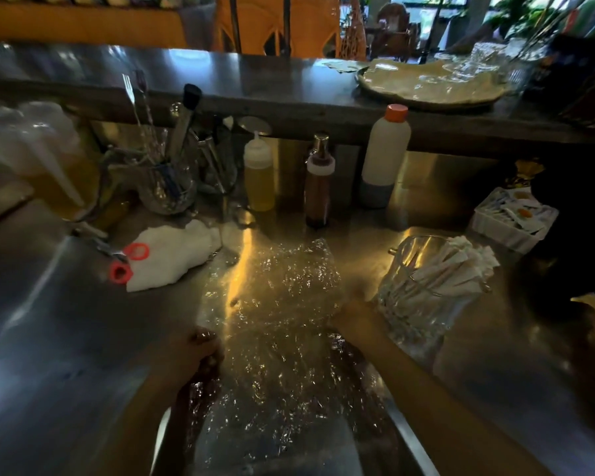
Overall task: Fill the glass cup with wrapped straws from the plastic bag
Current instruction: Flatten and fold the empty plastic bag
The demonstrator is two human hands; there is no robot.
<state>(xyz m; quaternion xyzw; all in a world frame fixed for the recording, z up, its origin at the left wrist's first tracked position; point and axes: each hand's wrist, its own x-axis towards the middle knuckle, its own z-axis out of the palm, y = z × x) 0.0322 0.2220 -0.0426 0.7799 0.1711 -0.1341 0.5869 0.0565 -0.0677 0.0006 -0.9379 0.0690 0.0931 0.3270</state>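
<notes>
A clear crinkled plastic bag (pixel 282 304) lies spread on the steel counter in front of me and looks flat, with no straws visible inside. My left hand (pixel 201 352) grips its left edge. My right hand (pixel 352 316) holds its right side, partly hidden behind the film. Just right of that hand stands the glass cup (pixel 416 310), packed with white wrapped straws (pixel 454 269) that lean out toward the right.
Scissors with red handles (pixel 128 262) rest on a white cloth (pixel 176 255) at left. Behind the bag stand an oil squeeze bottle (pixel 259 176), a brown bottle (pixel 318 187) and a white bottle (pixel 383 156). A utensil jar (pixel 167 187) sits back left, a white basket of sachets (pixel 514 219) at right.
</notes>
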